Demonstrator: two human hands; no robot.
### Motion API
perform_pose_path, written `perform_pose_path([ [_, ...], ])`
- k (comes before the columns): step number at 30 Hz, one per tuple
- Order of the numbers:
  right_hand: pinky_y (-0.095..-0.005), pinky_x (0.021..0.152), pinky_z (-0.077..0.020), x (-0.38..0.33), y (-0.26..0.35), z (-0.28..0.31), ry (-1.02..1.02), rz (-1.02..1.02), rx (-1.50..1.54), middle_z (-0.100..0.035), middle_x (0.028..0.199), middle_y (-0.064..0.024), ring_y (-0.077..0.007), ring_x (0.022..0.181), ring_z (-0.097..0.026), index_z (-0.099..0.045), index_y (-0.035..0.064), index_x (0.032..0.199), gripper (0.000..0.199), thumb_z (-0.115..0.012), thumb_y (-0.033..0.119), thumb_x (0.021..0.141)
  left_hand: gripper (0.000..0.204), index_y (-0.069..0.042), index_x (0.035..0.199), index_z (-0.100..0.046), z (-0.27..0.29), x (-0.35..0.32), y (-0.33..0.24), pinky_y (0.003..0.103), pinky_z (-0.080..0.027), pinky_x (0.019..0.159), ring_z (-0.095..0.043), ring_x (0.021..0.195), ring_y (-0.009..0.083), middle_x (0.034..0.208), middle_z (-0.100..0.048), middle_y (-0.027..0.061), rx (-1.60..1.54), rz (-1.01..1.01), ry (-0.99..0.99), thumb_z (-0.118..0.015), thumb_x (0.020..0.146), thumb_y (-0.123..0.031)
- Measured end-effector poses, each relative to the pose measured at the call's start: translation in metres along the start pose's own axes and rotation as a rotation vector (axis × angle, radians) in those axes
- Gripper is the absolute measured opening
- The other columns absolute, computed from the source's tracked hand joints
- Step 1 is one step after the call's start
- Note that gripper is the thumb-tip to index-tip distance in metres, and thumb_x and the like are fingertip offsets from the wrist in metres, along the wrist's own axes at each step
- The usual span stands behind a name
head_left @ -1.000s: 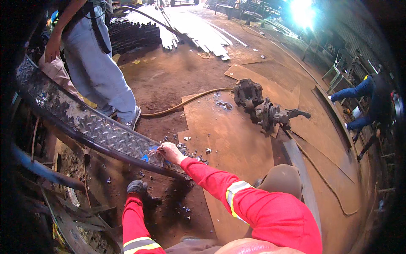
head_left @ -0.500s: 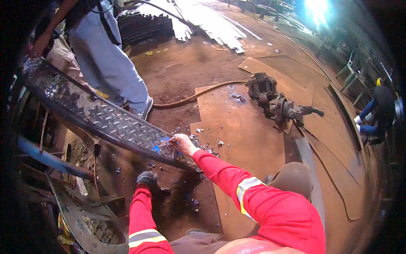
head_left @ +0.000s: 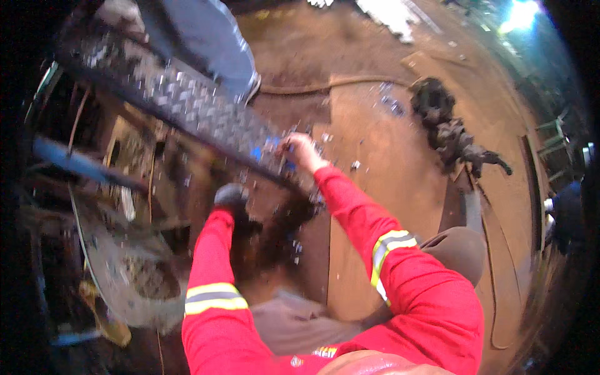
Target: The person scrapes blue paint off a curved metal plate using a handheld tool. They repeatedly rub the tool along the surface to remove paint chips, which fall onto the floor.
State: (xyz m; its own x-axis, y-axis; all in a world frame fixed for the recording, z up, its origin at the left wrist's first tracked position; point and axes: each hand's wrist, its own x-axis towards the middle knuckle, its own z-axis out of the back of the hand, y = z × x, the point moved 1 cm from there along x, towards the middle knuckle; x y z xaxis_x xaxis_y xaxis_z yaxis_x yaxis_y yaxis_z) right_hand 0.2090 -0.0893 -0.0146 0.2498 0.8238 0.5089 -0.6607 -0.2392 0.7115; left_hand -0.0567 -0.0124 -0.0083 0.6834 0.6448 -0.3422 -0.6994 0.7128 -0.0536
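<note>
A long dark metal step with a raised tread-plate surface (head_left: 187, 94) slants across the upper left, bounded by a dark rim. My bare right hand (head_left: 303, 152) is at its near end, fingers curled together beside small blue scraps (head_left: 256, 152). Whatever the fingers pinch, if anything, is too blurred to name. My left hand (head_left: 231, 196), in a grey glove, hangs below the rim, apart from the step. Motion smears its fingers, and I see nothing held in it.
A person's grey trouser leg (head_left: 215, 47) stands behind the step. Rusty sheets (head_left: 381, 181) cover the ground on the right, with a greasy metal assembly (head_left: 450, 125) on them. A hose (head_left: 294, 89) crosses behind. Scrap metal (head_left: 119, 250) crowds the left. A bright light (head_left: 522, 12) glares far right.
The view has tilted nearer to me, so the scene sits higher and further right. My right hand stays at the step's near end, and my left hand stays below the rim.
</note>
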Motion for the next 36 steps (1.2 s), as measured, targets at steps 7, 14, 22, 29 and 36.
perform_pose_path([
  [7,-0.0384,0.067,-0.0513,0.011,0.023,-0.017,-0.128,-0.070,-0.020,-0.065,0.077,-0.0141,-0.0317,0.074,-0.065,-0.070,0.0071,0.079,0.006,-0.068,0.009,0.074,0.044,-0.006,0.094,-0.066,-0.006,0.004,0.030,0.048,-0.048,0.082,-0.061,0.094,0.0366,0.097,-0.065,0.0194,0.080,0.073,0.159,-0.046,0.088,-0.044],
  [14,-0.0334,0.077,-0.0512,0.000,0.028,-0.019,-0.185,-0.372,0.244,-0.068,0.089,-0.0136,-0.0252,0.084,-0.066,-0.071,0.0058,0.091,0.015,-0.069,0.011,0.077,0.043,-0.006,0.098,-0.064,0.002,-0.001,0.022,0.048,-0.047,0.085,-0.060,0.097,0.0372,0.101,-0.064,0.0193,0.070,0.084,0.175,-0.043,0.092,-0.042],
  [22,-0.0388,0.077,-0.0496,-0.003,0.040,-0.013,-0.088,0.029,-0.205,-0.065,0.092,-0.0123,-0.0300,0.084,-0.062,-0.071,0.0074,0.093,0.017,-0.068,0.013,0.078,0.044,-0.006,0.096,-0.064,-0.002,0.003,0.026,0.048,-0.047,0.083,-0.060,0.096,0.0379,0.100,-0.064,0.0189,0.083,0.090,0.174,-0.042,0.092,-0.043],
  [29,-0.0371,0.073,-0.0457,0.003,0.047,-0.006,0.047,0.153,-0.379,-0.065,0.085,-0.0084,-0.0264,0.081,-0.061,-0.070,0.0066,0.091,0.017,-0.067,0.014,0.076,0.043,-0.006,0.093,-0.064,-0.003,-0.001,0.028,0.049,-0.046,0.082,-0.060,0.094,0.0380,0.096,-0.064,0.0192,0.069,0.065,0.144,-0.042,0.092,-0.043],
  [36,-0.0367,0.076,-0.0441,0.007,0.045,-0.007,0.078,0.256,-0.489,-0.062,0.080,-0.0091,-0.0257,0.082,-0.059,-0.065,0.0063,0.083,0.017,-0.069,0.018,0.071,0.043,-0.007,0.095,-0.064,0.000,0.000,0.026,0.049,-0.046,0.083,-0.060,0.094,0.0376,0.097,-0.064,0.0187,0.063,0.050,0.186,-0.041,0.092,-0.042],
])
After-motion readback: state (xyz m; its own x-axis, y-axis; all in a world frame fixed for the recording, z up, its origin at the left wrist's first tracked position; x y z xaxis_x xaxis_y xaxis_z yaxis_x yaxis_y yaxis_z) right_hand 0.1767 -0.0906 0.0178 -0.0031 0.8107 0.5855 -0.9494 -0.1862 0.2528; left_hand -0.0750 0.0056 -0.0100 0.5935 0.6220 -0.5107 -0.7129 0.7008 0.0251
